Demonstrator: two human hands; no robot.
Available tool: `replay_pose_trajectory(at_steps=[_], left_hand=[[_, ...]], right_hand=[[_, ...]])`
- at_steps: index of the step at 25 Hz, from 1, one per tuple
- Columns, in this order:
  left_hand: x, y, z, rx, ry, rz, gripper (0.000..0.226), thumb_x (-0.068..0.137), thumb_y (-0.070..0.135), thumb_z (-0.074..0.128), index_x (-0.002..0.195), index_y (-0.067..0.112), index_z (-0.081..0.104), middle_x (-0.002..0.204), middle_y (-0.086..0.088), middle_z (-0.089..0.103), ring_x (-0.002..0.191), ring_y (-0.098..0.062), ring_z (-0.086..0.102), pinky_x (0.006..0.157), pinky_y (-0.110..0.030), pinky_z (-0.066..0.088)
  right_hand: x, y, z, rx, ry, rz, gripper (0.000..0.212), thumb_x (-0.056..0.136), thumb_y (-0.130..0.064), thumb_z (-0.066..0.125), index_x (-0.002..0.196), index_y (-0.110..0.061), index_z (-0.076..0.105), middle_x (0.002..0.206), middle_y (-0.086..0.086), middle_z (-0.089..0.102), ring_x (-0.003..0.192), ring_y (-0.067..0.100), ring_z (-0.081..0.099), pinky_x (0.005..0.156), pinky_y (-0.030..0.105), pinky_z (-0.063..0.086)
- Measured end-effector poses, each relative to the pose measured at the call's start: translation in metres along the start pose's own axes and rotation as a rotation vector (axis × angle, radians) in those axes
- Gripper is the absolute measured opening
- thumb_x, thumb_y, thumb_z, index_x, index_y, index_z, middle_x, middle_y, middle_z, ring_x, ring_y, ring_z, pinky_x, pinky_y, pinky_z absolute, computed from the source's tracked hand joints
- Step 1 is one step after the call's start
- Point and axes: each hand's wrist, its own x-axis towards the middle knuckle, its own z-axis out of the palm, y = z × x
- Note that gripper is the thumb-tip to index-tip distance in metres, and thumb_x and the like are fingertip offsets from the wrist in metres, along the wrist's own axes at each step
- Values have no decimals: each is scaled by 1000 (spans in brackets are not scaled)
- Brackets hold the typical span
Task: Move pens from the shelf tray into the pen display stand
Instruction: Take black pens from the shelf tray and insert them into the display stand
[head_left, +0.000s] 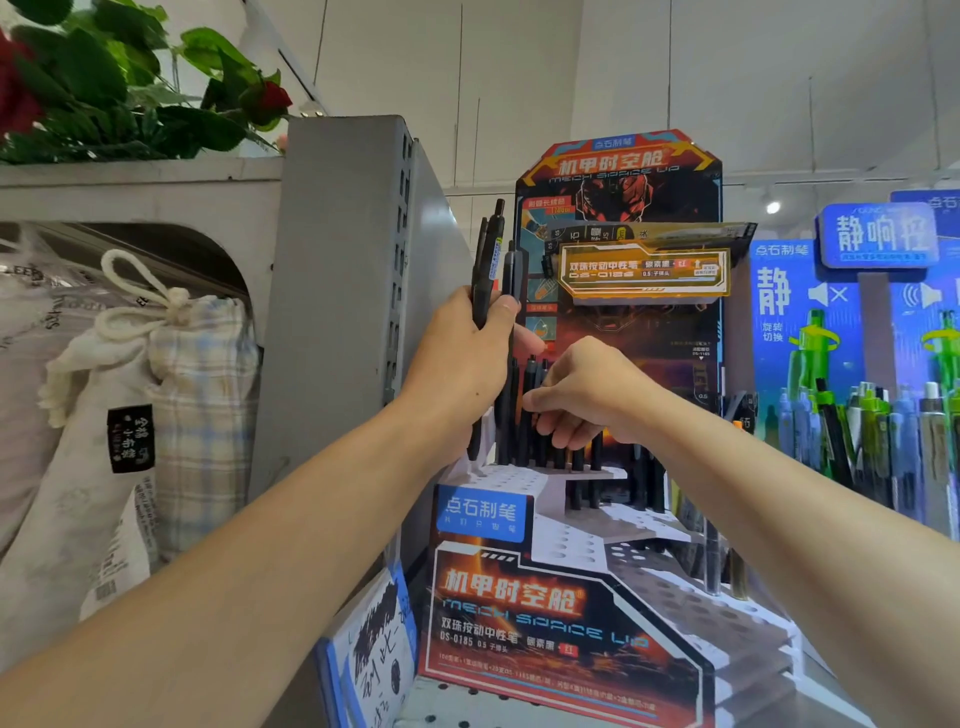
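here our left hand (467, 353) grips a bundle of black pens (491, 260) upright beside the tiered pen display stand (519, 613), while our right hand (582, 400) pinches a pen among the standing pens (524, 415) on the top tier. a sideways nudge could tip neighbours; a loosened bundle could slip.

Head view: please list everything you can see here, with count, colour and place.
pen display stand: one, red-orange and black, centre
pens in stand: several, black, top tier
bundle of pens: a few, black, held upright
blue pen display: one, blue, right
drawstring bag: one, plaid, left
shelf post: one, grey, left of stand
artificial roses: red with green leaves, top left
left hand: grip on bundle
right hand: pinches a pen in stand
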Motion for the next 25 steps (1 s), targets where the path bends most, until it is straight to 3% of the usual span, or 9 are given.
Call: replay_pose_trajectory(at_steps=[3, 7, 9, 11, 13, 16, 20, 23, 25], left_hand=[[-1, 0, 1, 14, 0, -1, 27, 108, 33, 40, 115, 21, 63, 75, 23, 71, 75, 20, 50, 65, -11, 26], [-3, 3, 2, 1, -1, 6, 24, 108, 33, 41, 118, 23, 61, 88, 9, 72, 79, 10, 54, 63, -14, 30], [-4, 5, 0, 1, 9, -1, 20, 107, 33, 44, 112, 26, 62, 86, 7, 69, 72, 7, 58, 62, -16, 33], [-5, 5, -2, -39, -7, -27, 17, 105, 32, 49, 110, 26, 64, 83, 8, 69, 69, 7, 60, 62, -19, 35], [-6, 6, -3, -75, -32, -73, 19, 104, 33, 53, 116, 26, 66, 89, 7, 70, 78, 0, 59, 63, -22, 37], [-6, 5, -3, -57, -43, -85, 13, 102, 35, 56, 108, 31, 67, 89, 14, 67, 81, 2, 57, 62, -21, 38], [-6, 6, 0, -8, 28, -52, 23, 104, 46, 46, 112, 27, 56, 90, 11, 62, 76, -4, 57, 57, -21, 39], [-2, 7, 1, -84, 43, -50, 26, 105, 45, 42, 118, 24, 50, 88, 5, 59, 70, -9, 54, 57, -24, 40], [-2, 7, 1, -89, 21, -15, 22, 107, 38, 41, 115, 23, 56, 79, 4, 59, 62, -6, 52, 53, -21, 39]], right_hand=[[-1, -1, -2, 1, -29, -2, 21, 93, -17, 73, 84, 2, 71, 62, 9, 74, 48, 17, 69, 46, 25, 55], [-8, -4, 1, -114, -47, -23, 22, 94, -19, 71, 86, 1, 71, 64, 9, 74, 46, 15, 67, 46, 25, 55], [-11, -9, -5, -131, 54, -106, 27, 95, -29, 69, 88, -3, 72, 66, 5, 73, 46, 11, 63, 46, 22, 51], [-16, -17, -21, 278, 118, -172, 36, 98, -40, 62, 94, -6, 71, 68, 2, 69, 49, 10, 59, 46, 21, 49], [-24, -26, -34, 628, -17, -230, 38, 98, -43, 61, 100, -7, 70, 73, 3, 66, 58, 12, 61, 51, 22, 52], [-27, -28, -33, 562, -74, -294, 30, 94, -32, 69, 105, -4, 72, 82, 6, 71, 69, 15, 67, 54, 20, 52], [-21, -21, -38, 518, 172, -198, 20, 98, -18, 65, 104, 1, 68, 96, 21, 75, 68, 19, 71, 55, 25, 59], [-16, -7, -33, 285, 221, -148, 21, 97, -17, 66, 103, 3, 66, 89, 20, 73, 66, 20, 75, 58, 30, 63], [-15, -1, -24, 230, 198, -131, 20, 96, -16, 68, 102, 3, 67, 81, 16, 72, 66, 22, 76, 58, 30, 63]])
